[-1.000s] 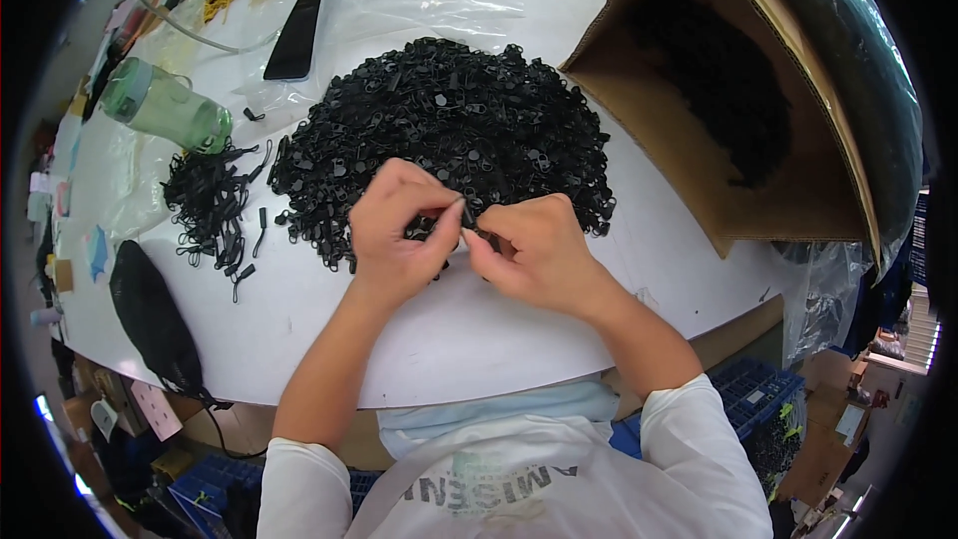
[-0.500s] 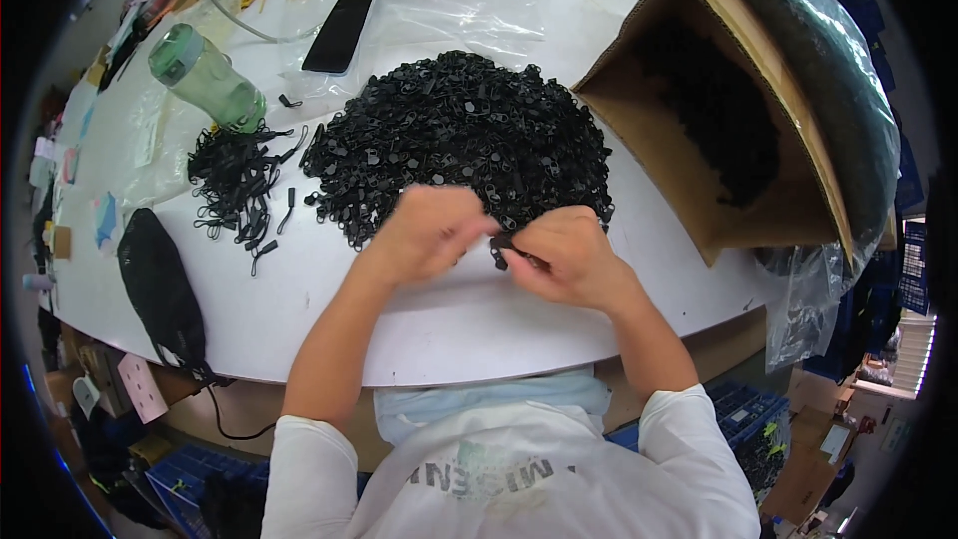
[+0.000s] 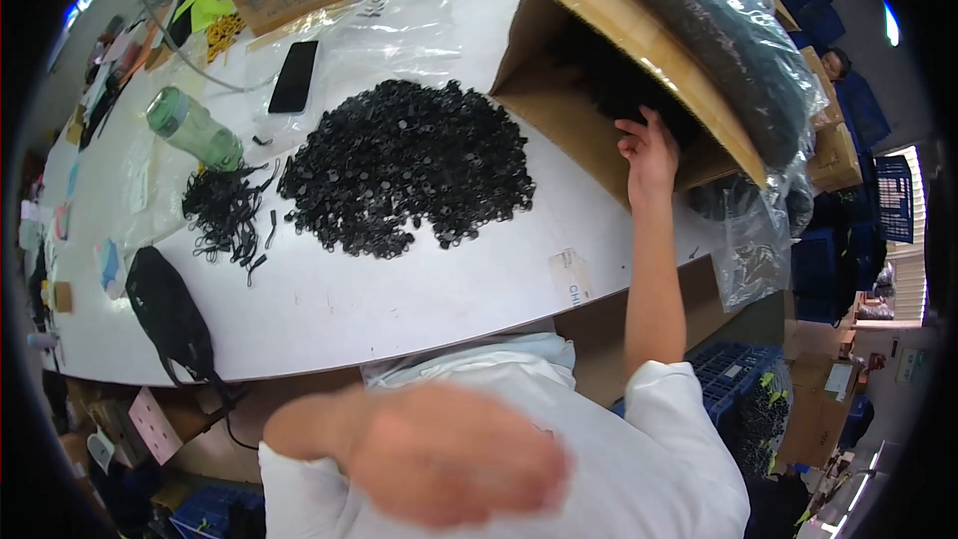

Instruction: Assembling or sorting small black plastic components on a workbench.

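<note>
My right hand [image 3: 651, 148] reaches to the mouth of a tilted cardboard box [image 3: 564, 140], its fingers apart and nothing visible in them. Dark contents lie in shadow deeper in the box. My left hand [image 3: 454, 454] is raised in front of my shirt, close to the camera and smeared by motion, so its fingers cannot be read. A broad heap of small black plastic parts [image 3: 409, 165] lies on the white table [image 3: 449, 299]. To its left is a smaller bunch of black pieces with cord loops [image 3: 222, 208].
A green bottle [image 3: 195, 128] lies tilted behind the smaller bunch. Beyond it are a phone [image 3: 293, 77] and clear plastic sheeting [image 3: 399, 30]. A black pouch [image 3: 170, 304] rests near the left edge. A large plastic-wrapped bundle [image 3: 689, 30] leans behind the box.
Both hands have left the front of the heap. My right hand has moved right to the box, and no black pieces show in it now. My left hand has come back toward me.
</note>
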`<state>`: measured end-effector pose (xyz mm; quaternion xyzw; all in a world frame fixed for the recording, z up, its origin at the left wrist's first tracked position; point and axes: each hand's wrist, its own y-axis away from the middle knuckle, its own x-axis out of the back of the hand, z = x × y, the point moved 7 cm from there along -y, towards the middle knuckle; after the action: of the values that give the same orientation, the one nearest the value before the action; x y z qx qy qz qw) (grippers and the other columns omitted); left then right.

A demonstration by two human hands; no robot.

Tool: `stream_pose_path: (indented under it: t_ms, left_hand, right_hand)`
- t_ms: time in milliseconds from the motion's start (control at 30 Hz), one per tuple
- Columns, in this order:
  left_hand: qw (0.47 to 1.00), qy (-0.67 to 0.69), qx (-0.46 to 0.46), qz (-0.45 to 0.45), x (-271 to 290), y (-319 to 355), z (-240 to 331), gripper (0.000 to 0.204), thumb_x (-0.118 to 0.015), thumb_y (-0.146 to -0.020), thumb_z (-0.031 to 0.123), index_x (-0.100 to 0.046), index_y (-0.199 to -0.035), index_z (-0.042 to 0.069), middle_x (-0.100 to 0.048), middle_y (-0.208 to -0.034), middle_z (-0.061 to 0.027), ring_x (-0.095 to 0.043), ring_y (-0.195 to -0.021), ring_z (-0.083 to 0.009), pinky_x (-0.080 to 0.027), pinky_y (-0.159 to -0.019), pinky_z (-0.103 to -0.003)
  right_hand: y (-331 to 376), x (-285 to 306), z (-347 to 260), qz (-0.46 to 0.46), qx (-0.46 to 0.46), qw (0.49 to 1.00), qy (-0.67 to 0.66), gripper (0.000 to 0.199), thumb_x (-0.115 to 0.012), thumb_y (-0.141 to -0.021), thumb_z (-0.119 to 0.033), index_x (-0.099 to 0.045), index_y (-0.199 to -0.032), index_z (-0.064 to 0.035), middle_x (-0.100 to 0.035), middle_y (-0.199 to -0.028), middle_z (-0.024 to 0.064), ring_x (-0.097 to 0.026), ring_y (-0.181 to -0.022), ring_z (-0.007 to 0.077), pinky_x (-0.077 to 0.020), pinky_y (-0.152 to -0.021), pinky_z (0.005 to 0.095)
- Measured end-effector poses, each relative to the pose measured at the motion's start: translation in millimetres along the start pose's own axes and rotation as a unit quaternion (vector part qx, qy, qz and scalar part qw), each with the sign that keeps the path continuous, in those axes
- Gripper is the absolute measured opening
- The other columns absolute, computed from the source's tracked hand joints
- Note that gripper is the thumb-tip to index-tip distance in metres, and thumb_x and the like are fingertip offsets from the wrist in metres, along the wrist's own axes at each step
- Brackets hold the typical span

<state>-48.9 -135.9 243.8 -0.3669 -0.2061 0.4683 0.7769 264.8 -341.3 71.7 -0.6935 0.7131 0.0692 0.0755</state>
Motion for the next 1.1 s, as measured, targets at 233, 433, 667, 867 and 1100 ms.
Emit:
stream_pose_path:
  t_ms: [233, 433, 667, 867, 1100]
  left_hand:
    - [0.930, 0.349, 0.015, 0.117, -9, -14, 35, 0.016, -0.056, -0.090, 0.000, -0.064, -0.085, -0.013, -0.061, -0.093, -0.0278, -0.064, -0.078, -0.0384, -0.057, -0.069, -0.044]
    - [0.902, 0.410, 0.015, 0.131, 5, -15, 26, 0.015, -0.059, -0.089, 0.002, -0.066, -0.083, -0.010, -0.063, -0.089, -0.0229, -0.064, -0.079, -0.0355, -0.056, -0.068, -0.042]
    - [0.905, 0.356, 0.051, 0.229, 44, -17, 21, 0.018, -0.058, -0.089, 0.004, -0.069, -0.078, -0.006, -0.067, -0.089, -0.0190, -0.066, -0.079, -0.0320, -0.057, -0.065, -0.035]
    - [0.909, 0.388, -0.004, 0.151, 68, -13, 17, 0.009, -0.063, -0.083, 0.004, -0.068, -0.080, -0.003, -0.066, -0.084, -0.0189, -0.064, -0.069, -0.0296, -0.055, -0.059, -0.036]
    - [0.871, -0.342, 0.279, 0.214, 133, 54, -79, 0.019, -0.078, -0.067, 0.005, -0.059, -0.067, 0.003, -0.060, -0.067, -0.0072, -0.058, -0.058, -0.0213, -0.047, -0.053, -0.031]
  right_hand:
    - [96, -52, 48, -0.228, 0.029, 0.943, 0.239, 0.022, -0.063, -0.087, -0.017, -0.063, -0.101, 0.0000, -0.065, -0.082, 0.0070, -0.057, -0.062, 0.0139, -0.0463, -0.059, 0.0282]
    - [113, -135, 37, -0.261, 0.205, 0.832, 0.445, 0.029, -0.066, -0.085, -0.025, -0.062, -0.100, -0.0007, -0.058, -0.085, 0.0128, -0.059, -0.081, 0.0307, -0.0482, -0.071, 0.0403]
    - [111, -198, 67, -0.356, 0.238, 0.698, 0.573, 0.023, -0.066, -0.085, -0.023, -0.057, -0.087, -0.0022, -0.058, -0.086, 0.0129, -0.060, -0.085, 0.0301, -0.0477, -0.076, 0.0406]
    - [113, -212, 90, -0.395, 0.244, 0.712, 0.526, 0.014, -0.063, -0.083, -0.013, -0.057, -0.086, -0.0016, -0.059, -0.082, 0.0144, -0.061, -0.082, 0.0294, -0.0481, -0.074, 0.0394]
    - [73, -166, 99, -0.368, -0.152, 0.915, 0.061, 0.010, -0.049, -0.096, -0.012, -0.050, -0.090, -0.0038, -0.061, -0.081, 0.0046, -0.061, -0.077, 0.0141, -0.0486, -0.069, 0.0274]
